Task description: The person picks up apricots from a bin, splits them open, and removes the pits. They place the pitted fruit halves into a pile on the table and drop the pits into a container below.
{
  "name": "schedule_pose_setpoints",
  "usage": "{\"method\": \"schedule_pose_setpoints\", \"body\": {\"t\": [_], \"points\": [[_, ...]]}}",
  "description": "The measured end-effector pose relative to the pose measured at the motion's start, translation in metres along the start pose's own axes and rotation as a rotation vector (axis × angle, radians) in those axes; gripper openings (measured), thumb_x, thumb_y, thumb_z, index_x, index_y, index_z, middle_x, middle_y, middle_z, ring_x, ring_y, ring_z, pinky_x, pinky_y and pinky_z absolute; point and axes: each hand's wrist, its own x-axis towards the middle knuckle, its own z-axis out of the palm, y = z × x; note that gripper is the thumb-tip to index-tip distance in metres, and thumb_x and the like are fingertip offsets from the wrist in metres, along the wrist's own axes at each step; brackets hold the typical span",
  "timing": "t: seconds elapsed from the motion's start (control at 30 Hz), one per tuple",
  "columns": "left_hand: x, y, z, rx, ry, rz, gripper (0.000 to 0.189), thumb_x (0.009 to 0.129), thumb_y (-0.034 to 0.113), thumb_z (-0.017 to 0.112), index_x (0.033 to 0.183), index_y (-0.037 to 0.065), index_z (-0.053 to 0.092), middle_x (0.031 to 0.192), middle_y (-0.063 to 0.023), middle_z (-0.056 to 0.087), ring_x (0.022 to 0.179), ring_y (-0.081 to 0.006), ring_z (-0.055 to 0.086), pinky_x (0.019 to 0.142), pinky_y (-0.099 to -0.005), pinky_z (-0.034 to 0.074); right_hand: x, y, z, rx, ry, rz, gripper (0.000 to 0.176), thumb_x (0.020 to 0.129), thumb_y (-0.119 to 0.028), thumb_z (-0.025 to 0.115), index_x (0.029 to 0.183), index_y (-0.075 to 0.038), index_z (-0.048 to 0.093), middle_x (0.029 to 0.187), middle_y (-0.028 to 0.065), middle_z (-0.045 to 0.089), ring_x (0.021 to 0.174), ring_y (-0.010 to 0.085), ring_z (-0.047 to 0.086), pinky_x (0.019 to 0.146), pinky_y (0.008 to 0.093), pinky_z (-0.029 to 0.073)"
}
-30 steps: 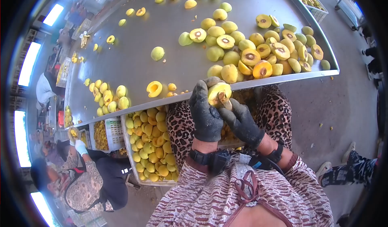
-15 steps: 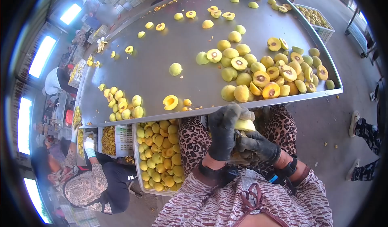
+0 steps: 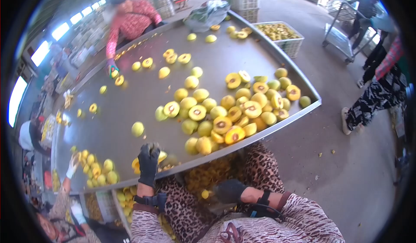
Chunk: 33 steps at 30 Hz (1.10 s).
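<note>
My left hand (image 3: 149, 163), in a dark glove, reaches over the near edge of the metal table with its fingers curled on a yellow peach half (image 3: 162, 156), which shows partly beside them. Left of that hand lies another peach half (image 3: 136, 165). My right hand (image 3: 229, 191), gloved too, is closed and low over my lap. A small yellow piece (image 3: 205, 194) shows just off its fingertips; what the fingers grip I cannot tell. Beneath, between my knees, is a mass of yellow-brown pieces (image 3: 208, 173). Whole and halved peaches (image 3: 234, 134) are heaped on the table's right.
The raised rim (image 3: 260, 135) of the metal table (image 3: 125, 108) runs in front of me. Across it a person (image 3: 132, 20) handles peach halves; another person's gloved hand (image 3: 71, 167) is at the left. A plastic bag (image 3: 207, 15), a full crate (image 3: 288, 46) and a cart (image 3: 342, 39) stand beyond.
My hands, together on a peach half before, are now apart. The left has moved to the table edge; the right has dropped toward my lap. The view has turned, showing more of the far person.
</note>
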Motion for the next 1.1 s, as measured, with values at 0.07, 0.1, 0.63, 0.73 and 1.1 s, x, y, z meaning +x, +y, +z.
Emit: {"method": "schedule_pose_setpoints", "body": {"t": [0.07,0.1,0.63,0.73,1.1], "points": [[0.012,-0.049,0.006,0.242,-0.132,0.19,0.017,0.087,0.016,0.059,0.081,0.001,0.062,0.084,-0.0195,0.063,0.079,-0.0378,0.061,0.073,-0.0472,0.047,0.002,0.013,0.02,0.171,0.104,-0.035,0.034,0.094,-0.037,0.051,0.09,-0.007,0.067,0.079,0.0214,0.066,0.072,0.0392,0.064,0.063,0.047,0.049],[0.028,-0.042,-0.004,0.222,-0.278,0.109,0.021,0.086,0.021,0.058,0.08,0.002,0.065,0.085,-0.0205,0.063,0.081,-0.04,0.059,0.074,-0.0474,0.047,0.006,0.018,0.022,0.356,0.188,-0.101,0.033,0.094,-0.037,0.052,0.09,-0.008,0.068,0.08,0.0209,0.067,0.073,0.0388,0.065,0.064,0.0464,0.05],[0.093,0.063,0.139,0.397,-0.3,0.086,0.051,0.073,0.043,0.074,0.095,-0.001,0.063,0.094,-0.023,0.065,0.092,-0.0382,0.062,0.079,-0.047,0.05,0.001,0.007,0.005,1.193,0.437,-0.043,0.027,0.092,-0.024,0.065,0.108,-0.002,0.062,0.088,-0.0026,0.06,0.088,0.0062,0.048,0.074,0.0291,0.046],[0.097,0.092,0.133,0.562,-0.353,-0.036,0.061,0.07,0.04,0.08,0.111,0.002,0.057,0.11,-0.0219,0.061,0.1,-0.0385,0.062,0.086,-0.0458,0.051,-0.009,-0.006,0.004,0.817,0.703,-0.127,0.021,0.093,-0.023,0.06,0.102,-0.004,0.064,0.084,0.0095,0.066,0.08,0.0148,0.06,0.073,0.0325,0.049],[0.061,0.011,0.077,-0.187,-0.378,-0.049,0.045,0.079,0.023,0.072,0.118,0.004,0.063,0.117,-0.0151,0.066,0.105,-0.0252,0.063,0.088,-0.0362,0.051,-0.032,-0.009,0.01,0.485,0.43,0.12,0.026,0.093,-0.03,0.056,0.085,-0.005,0.062,0.074,0.0198,0.062,0.066,0.0387,0.062,0.058,0.0461,0.048]]}}
